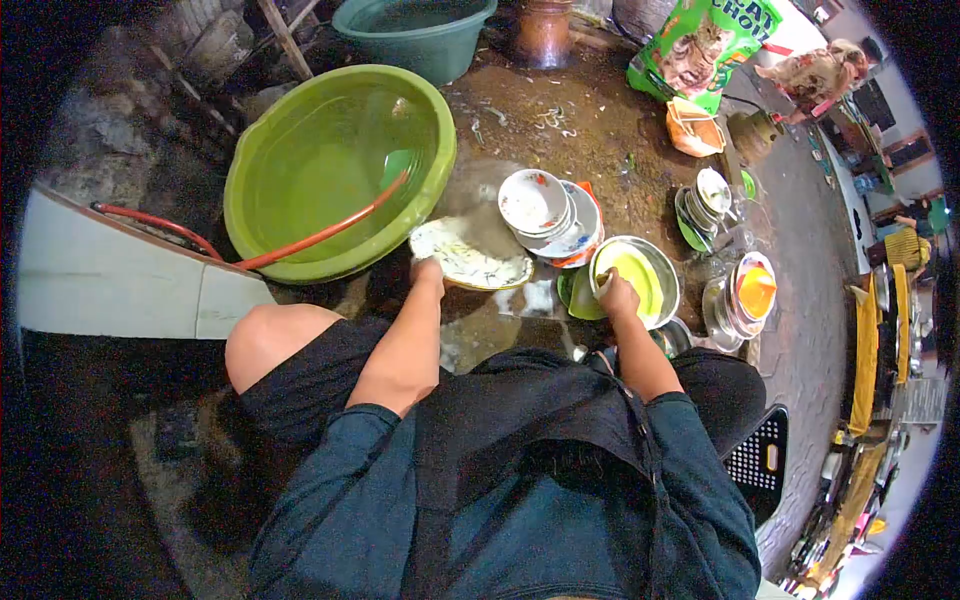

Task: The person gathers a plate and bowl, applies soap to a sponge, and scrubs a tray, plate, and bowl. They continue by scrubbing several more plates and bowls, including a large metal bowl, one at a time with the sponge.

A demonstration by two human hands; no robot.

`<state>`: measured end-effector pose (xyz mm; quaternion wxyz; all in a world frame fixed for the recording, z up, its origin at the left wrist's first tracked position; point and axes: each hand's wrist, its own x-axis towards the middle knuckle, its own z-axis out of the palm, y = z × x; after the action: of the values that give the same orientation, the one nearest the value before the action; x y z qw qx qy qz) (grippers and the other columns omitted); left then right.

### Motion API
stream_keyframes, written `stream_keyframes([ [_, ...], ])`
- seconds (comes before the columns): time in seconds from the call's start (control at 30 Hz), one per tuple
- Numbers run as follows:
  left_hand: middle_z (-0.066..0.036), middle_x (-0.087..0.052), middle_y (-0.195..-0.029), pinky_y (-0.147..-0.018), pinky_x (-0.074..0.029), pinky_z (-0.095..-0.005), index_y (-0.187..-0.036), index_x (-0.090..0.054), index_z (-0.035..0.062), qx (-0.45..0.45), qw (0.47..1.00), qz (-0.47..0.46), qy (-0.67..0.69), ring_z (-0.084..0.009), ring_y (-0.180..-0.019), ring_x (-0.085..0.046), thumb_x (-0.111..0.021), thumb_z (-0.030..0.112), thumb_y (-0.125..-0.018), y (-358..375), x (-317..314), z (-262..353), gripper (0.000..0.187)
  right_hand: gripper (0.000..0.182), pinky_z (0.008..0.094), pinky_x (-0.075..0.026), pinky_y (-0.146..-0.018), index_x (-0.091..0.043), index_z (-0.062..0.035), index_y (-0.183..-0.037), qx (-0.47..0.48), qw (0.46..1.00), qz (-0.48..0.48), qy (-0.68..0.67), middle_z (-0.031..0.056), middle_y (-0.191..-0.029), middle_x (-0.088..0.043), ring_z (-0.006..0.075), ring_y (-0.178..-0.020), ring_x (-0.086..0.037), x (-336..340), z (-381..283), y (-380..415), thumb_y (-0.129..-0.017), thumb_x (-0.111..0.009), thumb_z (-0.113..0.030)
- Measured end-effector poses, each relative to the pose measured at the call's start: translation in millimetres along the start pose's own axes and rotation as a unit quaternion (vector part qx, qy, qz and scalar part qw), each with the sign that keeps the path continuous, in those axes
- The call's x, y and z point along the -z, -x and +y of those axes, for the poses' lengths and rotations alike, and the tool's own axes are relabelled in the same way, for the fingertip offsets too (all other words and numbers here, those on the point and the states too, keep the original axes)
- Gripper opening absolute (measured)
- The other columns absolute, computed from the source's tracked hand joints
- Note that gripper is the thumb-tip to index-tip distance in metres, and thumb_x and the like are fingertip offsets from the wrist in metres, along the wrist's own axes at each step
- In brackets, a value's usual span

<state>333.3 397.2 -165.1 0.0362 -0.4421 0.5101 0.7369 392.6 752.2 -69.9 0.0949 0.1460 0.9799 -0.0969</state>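
My left hand is closed on the near left edge of a white plate with dark leaf-like markings, held tilted beside the green basin. Over a metal bowl is my right hand, its fingers curled down inside the rim. Inside that bowl lies something yellow-green, perhaps a smaller bowl. What the right fingers grip, if anything, is hidden. Between and beyond both hands, a flowered white bowl tops a stack of dishes, including a blue-patterned plate.
A large green basin of water stands left, with an orange hose across its rim. Behind it is a darker tub. Stacked dishes and metal bowls stand right. A green bag lies at the back.
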Motion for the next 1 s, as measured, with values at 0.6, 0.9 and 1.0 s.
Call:
stream_keyframes([
  [0.6,-0.011,-0.055,-0.111,-0.082,-0.046,-0.0289,-0.126,-0.038,0.0042,-0.201,0.959,-0.155,-0.124,-0.0197,-0.098,-0.055,-0.045,-0.005,-0.079,168,6,97,0.048,0.039,0.0361,-0.042,-0.079,-0.048,-0.0053,-0.110,0.326,0.891,-0.116,-0.293,0.0207,-0.102,-0.056,0.0364,-0.093,-0.054,12,-226,54,-0.076,-0.060,-0.022],
  [0.9,-0.012,-0.054,-0.110,-0.085,-0.043,-0.0296,-0.122,-0.039,-0.0022,-0.272,0.933,-0.228,-0.054,-0.0188,-0.099,-0.053,-0.044,-0.003,-0.082,164,27,120,0.040,0.027,0.0444,-0.046,-0.069,-0.051,-0.0070,-0.097,0.175,0.968,0.064,-0.166,0.0175,-0.085,-0.059,0.0367,-0.080,-0.057,27,-183,4,-0.071,-0.056,-0.009],
  [1.0,-0.012,-0.055,-0.109,-0.086,-0.041,-0.0283,-0.123,-0.039,-0.0024,-0.292,0.913,-0.271,-0.084,-0.0177,-0.099,-0.052,-0.044,0.000,-0.084,182,14,126,0.040,0.026,0.0460,-0.044,-0.071,-0.051,-0.0064,-0.098,0.225,0.916,0.205,-0.263,0.0192,-0.088,-0.058,0.0370,-0.081,-0.056,41,-207,-15,-0.074,-0.057,-0.014],
])
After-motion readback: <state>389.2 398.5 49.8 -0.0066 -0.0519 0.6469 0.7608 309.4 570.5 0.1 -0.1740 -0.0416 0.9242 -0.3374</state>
